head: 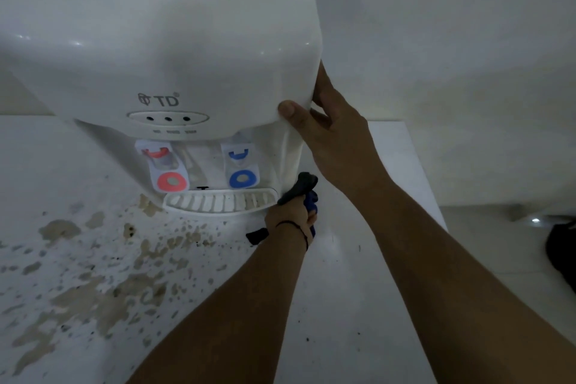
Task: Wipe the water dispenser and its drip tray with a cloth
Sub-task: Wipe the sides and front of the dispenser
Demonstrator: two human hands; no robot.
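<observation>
A white tabletop water dispenser (162, 50) fills the upper left, with a red tap (170, 179) and a blue tap (242, 178) above its slotted white drip tray (218, 201). My right hand (330, 131) grips the dispenser's front right corner, thumb on the front face. My left hand (291, 217), a dark band on its wrist, is closed on a dark grey and blue cloth (300, 188) pressed against the lower right side of the dispenser, just right of the drip tray.
The white table (358, 290) under the dispenser has brown peeling stains (99, 284) across its left half. Its right edge runs diagonally, with tiled floor beyond and a dark object (562, 252) on the floor at far right. A white wall stands behind.
</observation>
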